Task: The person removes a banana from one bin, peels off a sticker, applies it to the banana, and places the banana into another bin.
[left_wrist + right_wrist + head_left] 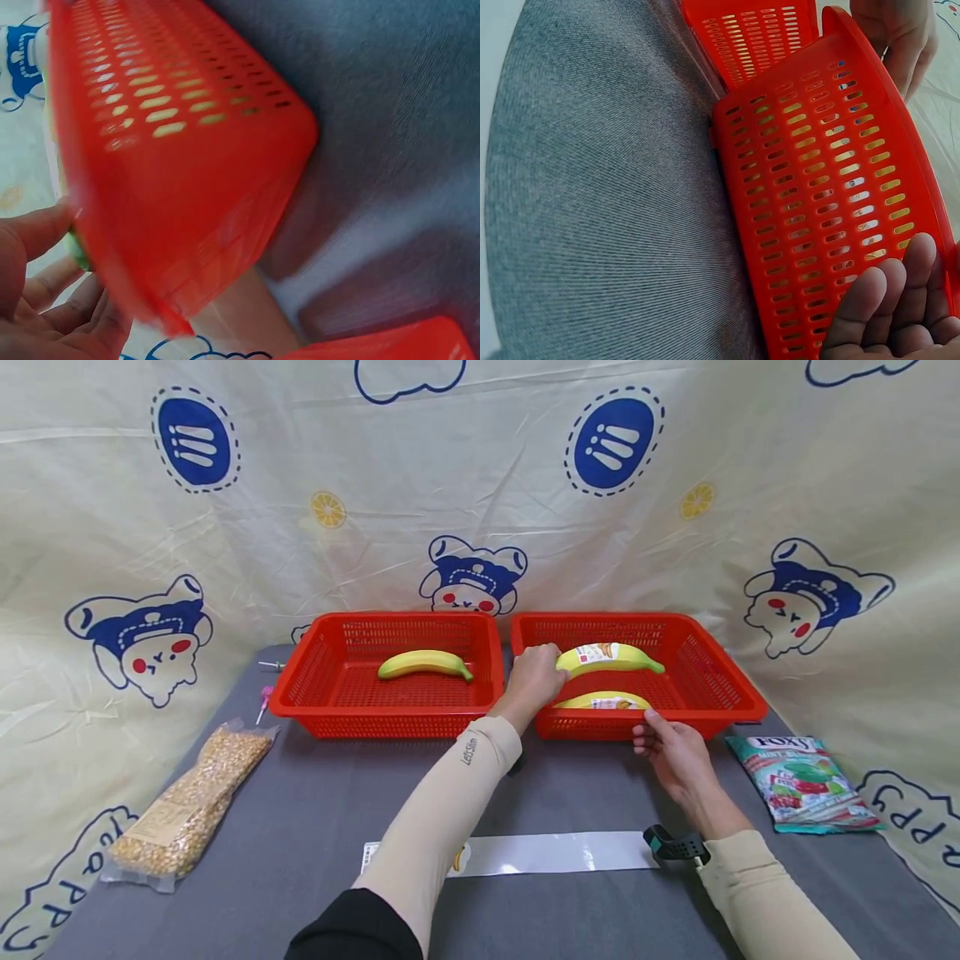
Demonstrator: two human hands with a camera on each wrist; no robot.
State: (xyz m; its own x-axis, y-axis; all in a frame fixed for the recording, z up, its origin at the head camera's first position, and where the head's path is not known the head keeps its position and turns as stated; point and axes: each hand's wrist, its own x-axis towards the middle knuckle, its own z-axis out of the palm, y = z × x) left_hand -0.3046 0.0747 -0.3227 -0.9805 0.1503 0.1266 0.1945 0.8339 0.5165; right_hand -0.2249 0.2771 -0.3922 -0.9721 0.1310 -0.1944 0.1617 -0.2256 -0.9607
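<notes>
My left hand [536,681] reaches over the near left corner of the right red basket [720,714] and grips one end of a banana [630,658] with a printed label. In the left wrist view, the green tip [78,251] shows between thumb and fingers. A second labelled banana [573,702] lies nearer the front wall, partly hidden by it. My right hand [678,760] holds that basket's front rim, thumb over the edge. Its fingers [866,292] curl against the slotted outer wall in the right wrist view.
The left red basket [300,702] holds one banana [423,663] without a label. A bag of pale kernels [198,797] lies left, near a pink lollipop [266,695]. A candy bag [806,783] is at right. A glossy white strip [555,854] lies in front.
</notes>
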